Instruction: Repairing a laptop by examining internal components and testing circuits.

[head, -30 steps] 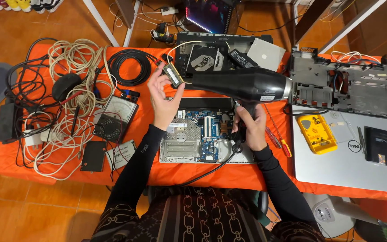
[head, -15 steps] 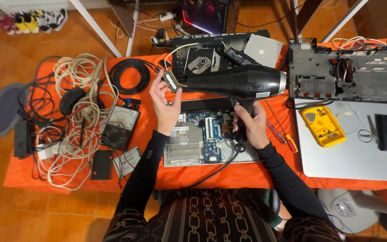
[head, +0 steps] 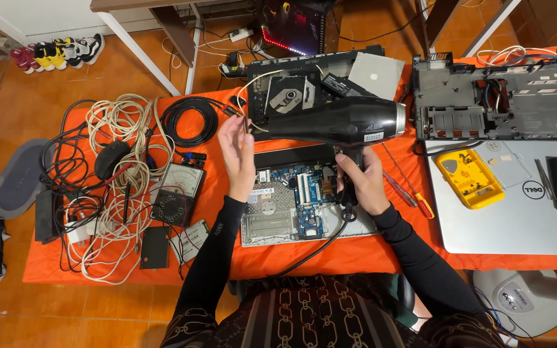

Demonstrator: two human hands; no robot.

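A person sits at a desk (head: 356, 258) draped in orange cloth. The right hand (head: 362, 180) has its fingers wrapped tight around the handle of a black hair dryer (head: 340, 121), held level above an opened laptop base (head: 298, 203) with a blue circuit board, nozzle pointing left. A small white rectangular label sits on the barrel near its silver rear end. The left hand (head: 238, 154) is raised just beside the nozzle, fingers open and straight, gripping nothing. To the right lies a yellow box (head: 470, 178) on a silver laptop lid (head: 517, 212). At left sit coiled cables (head: 117, 167) and an analogue meter (head: 176, 193).
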